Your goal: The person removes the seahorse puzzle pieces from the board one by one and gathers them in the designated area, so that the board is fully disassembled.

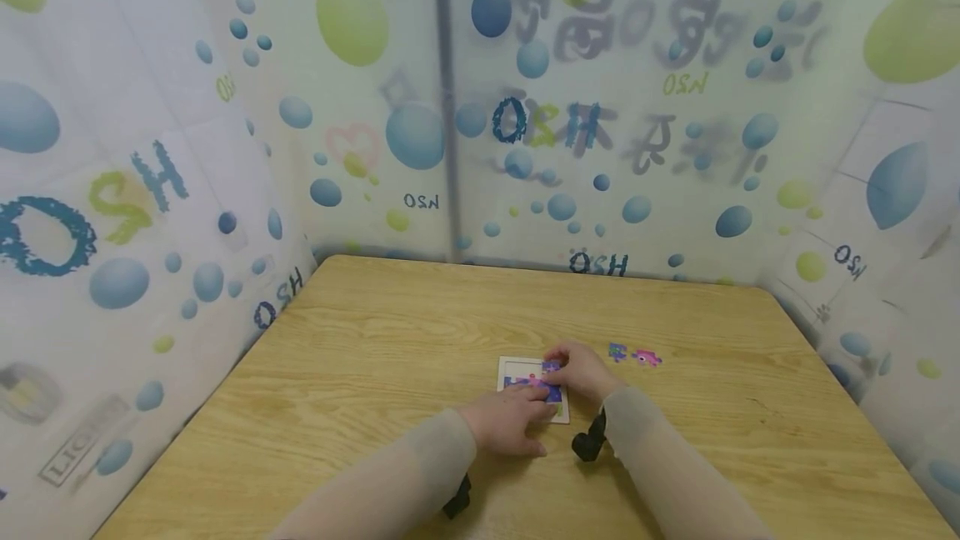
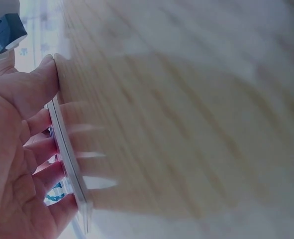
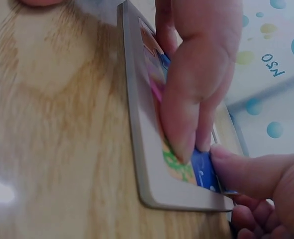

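Note:
A small jigsaw puzzle board with a pale frame (image 1: 517, 359) lies flat on the wooden table. Purple and blue puzzle pieces fill part of it. My left hand (image 1: 513, 422) rests over the board's lower part, its fingers spread and pressing on the pieces. At the board's upper right, my right hand (image 1: 585, 369) pinches a purple-blue puzzle piece (image 1: 551, 367) with thumb and fingers. In the right wrist view, the right thumb (image 3: 251, 172) lies on blue puzzle (image 3: 202, 169) by the frame's edge. The hands cover much of the picture.
Two loose puzzle pieces, one blue-green (image 1: 617, 352) and one pink (image 1: 647, 357), lie right of the board. The wooden table (image 1: 390, 323) meets patterned curtains (image 1: 360, 123) at its back and sides. Black wrist mounts (image 1: 588, 444) hang under the sleeves.

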`<action>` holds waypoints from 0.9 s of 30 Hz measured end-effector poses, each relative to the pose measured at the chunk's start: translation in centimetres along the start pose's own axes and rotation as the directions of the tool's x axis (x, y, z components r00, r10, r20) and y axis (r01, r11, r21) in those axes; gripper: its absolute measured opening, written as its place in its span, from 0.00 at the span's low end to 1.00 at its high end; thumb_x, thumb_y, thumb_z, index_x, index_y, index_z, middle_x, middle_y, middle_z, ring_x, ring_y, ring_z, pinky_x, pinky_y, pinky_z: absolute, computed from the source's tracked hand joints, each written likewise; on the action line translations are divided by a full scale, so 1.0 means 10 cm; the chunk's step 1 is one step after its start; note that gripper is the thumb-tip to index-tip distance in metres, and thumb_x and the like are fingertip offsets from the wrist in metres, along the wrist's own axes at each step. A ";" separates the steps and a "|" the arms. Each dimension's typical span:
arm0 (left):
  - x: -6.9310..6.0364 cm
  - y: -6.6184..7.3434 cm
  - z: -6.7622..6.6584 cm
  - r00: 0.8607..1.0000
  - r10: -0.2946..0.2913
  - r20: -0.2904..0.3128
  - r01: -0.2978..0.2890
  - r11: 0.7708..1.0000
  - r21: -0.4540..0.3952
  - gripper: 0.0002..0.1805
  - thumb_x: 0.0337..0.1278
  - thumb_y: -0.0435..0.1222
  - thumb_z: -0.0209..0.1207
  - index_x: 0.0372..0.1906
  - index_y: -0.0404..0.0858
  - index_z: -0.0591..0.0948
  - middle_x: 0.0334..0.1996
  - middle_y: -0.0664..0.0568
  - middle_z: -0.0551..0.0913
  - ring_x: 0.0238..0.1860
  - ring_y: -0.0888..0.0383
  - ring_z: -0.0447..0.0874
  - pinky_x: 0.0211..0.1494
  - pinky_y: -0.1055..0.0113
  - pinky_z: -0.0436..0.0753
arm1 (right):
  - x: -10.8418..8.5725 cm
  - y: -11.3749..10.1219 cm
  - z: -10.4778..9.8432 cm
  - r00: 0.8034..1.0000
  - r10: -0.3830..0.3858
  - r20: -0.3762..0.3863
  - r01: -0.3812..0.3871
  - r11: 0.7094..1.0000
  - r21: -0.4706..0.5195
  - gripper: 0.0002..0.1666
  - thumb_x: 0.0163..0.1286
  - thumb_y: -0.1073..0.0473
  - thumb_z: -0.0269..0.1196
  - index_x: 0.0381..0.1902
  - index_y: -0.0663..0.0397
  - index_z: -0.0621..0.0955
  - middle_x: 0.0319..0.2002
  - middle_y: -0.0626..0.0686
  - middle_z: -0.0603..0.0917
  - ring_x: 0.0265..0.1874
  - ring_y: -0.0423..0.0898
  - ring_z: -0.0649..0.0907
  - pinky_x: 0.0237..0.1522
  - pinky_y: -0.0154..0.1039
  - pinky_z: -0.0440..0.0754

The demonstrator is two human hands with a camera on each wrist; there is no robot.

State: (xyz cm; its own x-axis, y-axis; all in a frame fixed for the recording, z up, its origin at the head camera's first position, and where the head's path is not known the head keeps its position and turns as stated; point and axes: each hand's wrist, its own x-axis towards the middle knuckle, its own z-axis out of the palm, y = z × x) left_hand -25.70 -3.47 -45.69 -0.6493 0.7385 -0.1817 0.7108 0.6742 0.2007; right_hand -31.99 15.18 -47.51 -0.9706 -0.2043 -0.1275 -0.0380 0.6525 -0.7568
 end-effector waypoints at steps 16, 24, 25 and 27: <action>-0.02 0.01 -0.01 1.000 0.001 -0.011 -0.001 1.000 -0.008 0.34 0.60 0.57 0.57 0.69 0.49 0.69 0.72 0.52 0.61 0.72 0.50 0.56 0.73 0.59 0.58 | 0.01 0.04 -0.01 1.000 0.029 0.008 -0.029 0.998 0.047 0.11 0.60 0.63 0.69 0.43 0.52 0.84 0.40 0.50 0.80 0.41 0.49 0.76 0.52 0.49 0.73; 0.00 0.00 0.01 1.000 -0.015 0.001 0.015 0.999 -0.028 0.34 0.60 0.56 0.58 0.69 0.50 0.69 0.72 0.52 0.60 0.73 0.51 0.55 0.73 0.59 0.57 | 0.00 0.03 -0.03 0.999 0.042 0.005 -0.042 0.999 0.031 0.09 0.65 0.64 0.65 0.44 0.51 0.84 0.41 0.51 0.80 0.43 0.49 0.76 0.54 0.50 0.73; 0.00 0.00 0.01 1.000 -0.017 0.000 0.017 0.999 -0.027 0.34 0.60 0.56 0.58 0.69 0.50 0.69 0.72 0.52 0.61 0.73 0.51 0.55 0.73 0.59 0.57 | 0.01 0.04 -0.03 0.999 0.043 0.002 -0.043 0.998 0.038 0.09 0.66 0.64 0.64 0.44 0.52 0.84 0.41 0.51 0.80 0.43 0.49 0.76 0.53 0.50 0.73; -0.01 0.00 0.01 1.000 -0.019 -0.001 0.019 0.999 -0.027 0.34 0.60 0.56 0.58 0.69 0.50 0.69 0.72 0.52 0.61 0.73 0.50 0.55 0.73 0.59 0.58 | 0.01 0.04 -0.03 0.999 0.047 -0.006 -0.047 0.998 0.053 0.10 0.65 0.63 0.64 0.44 0.53 0.83 0.40 0.51 0.80 0.42 0.49 0.76 0.52 0.49 0.73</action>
State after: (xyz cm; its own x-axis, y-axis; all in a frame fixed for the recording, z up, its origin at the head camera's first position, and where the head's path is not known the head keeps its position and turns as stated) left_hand -25.63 -3.52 -45.82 -0.6630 0.7256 -0.1841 0.6906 0.6878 0.2236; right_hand -32.20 15.65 -47.66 -0.9727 -0.1691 -0.1591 0.0200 0.6218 -0.7829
